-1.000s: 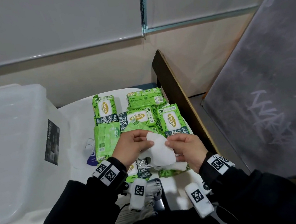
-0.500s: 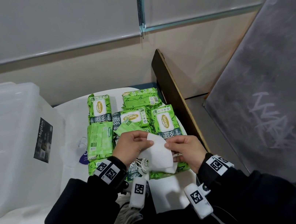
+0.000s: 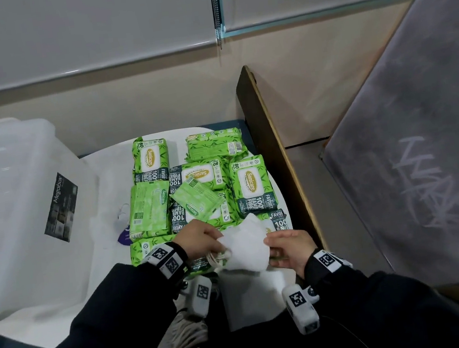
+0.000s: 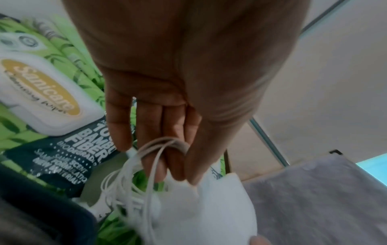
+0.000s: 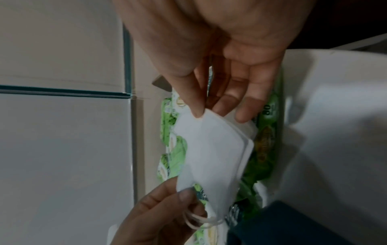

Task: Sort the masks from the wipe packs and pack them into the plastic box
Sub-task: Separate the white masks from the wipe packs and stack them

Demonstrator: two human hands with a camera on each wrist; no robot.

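Observation:
A small stack of folded white masks (image 3: 245,246) (image 5: 211,149) (image 4: 209,212) hangs just above the green wipe packs (image 3: 204,189), held from both ends. My left hand (image 3: 202,242) (image 4: 178,165) pinches one end, with the white ear loops (image 4: 136,174) (image 5: 199,222) bunched around its fingers. My right hand (image 3: 285,247) (image 5: 220,107) pinches the other end between thumb and fingers. The clear plastic box (image 3: 13,212) stands at the left, its inside hidden from here.
Several green wipe packs lie in rows on the white round table (image 3: 106,174). Another white mask (image 3: 113,221) and a purple item (image 3: 126,236) lie between packs and box. A wooden board (image 3: 275,149) stands right of the table, a grey panel (image 3: 414,146) beyond it.
Both hands have drawn the masks slightly nearer and lower, and the left hand now grips the end with the loops gathered. The head view has shifted a little.

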